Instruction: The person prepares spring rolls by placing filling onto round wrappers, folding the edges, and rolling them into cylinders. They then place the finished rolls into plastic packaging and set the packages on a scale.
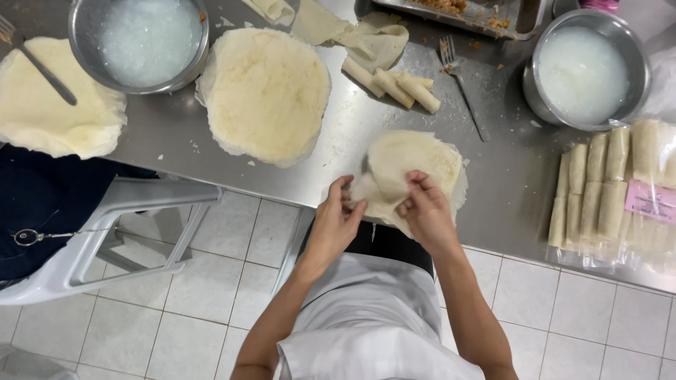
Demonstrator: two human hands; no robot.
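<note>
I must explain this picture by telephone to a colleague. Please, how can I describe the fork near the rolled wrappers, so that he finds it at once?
Start at the steel table and find the metal bowl of white paste at its far right. Just left of that bowl lies the fork, beside three loose rolls. Unlike the other fork, which rests on a wrapper stack, it lies on bare steel.

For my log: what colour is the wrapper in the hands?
Pale cream wrapper; head view.
</note>
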